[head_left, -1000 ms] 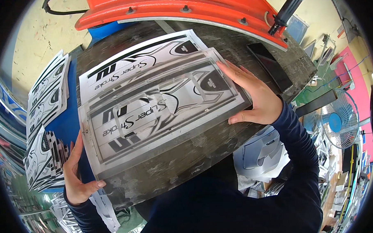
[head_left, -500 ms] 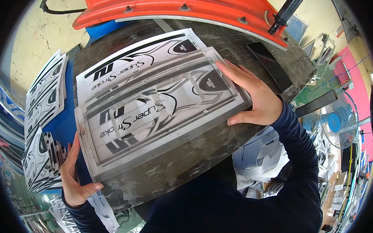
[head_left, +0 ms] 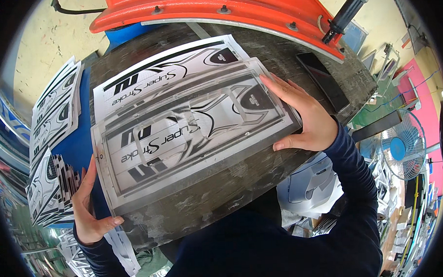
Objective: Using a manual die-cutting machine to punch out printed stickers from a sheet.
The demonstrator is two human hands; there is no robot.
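Observation:
A clear cutting die [head_left: 197, 134] with a raised dark outline lies tilted across the dark worktop, and black-and-white artwork shows through it. Beyond its far edge, the uncovered part of a printed sheet [head_left: 168, 74] lies flat. My left hand [head_left: 91, 214] is at the die's left edge, its fingers along the side and its thumb by the near corner. On the opposite end, my right hand [head_left: 309, 117] grips the right edge, its fingers over the top corner and its thumb at the near side. Whether the die presses fully on the sheet I cannot tell.
An orange machine beam [head_left: 217, 11] with bolts and a black handle [head_left: 344, 17] spans the far side. A black phone [head_left: 322, 81] lies at the worktop's right. Stacked printed sheets [head_left: 55, 115] rest on a blue surface at left. A fan [head_left: 402, 144] stands at right.
The view has shifted slightly, so everything sits a little differently in the picture. Both hands keep their places on the cutting die, and the die hardly moves against the sheet.

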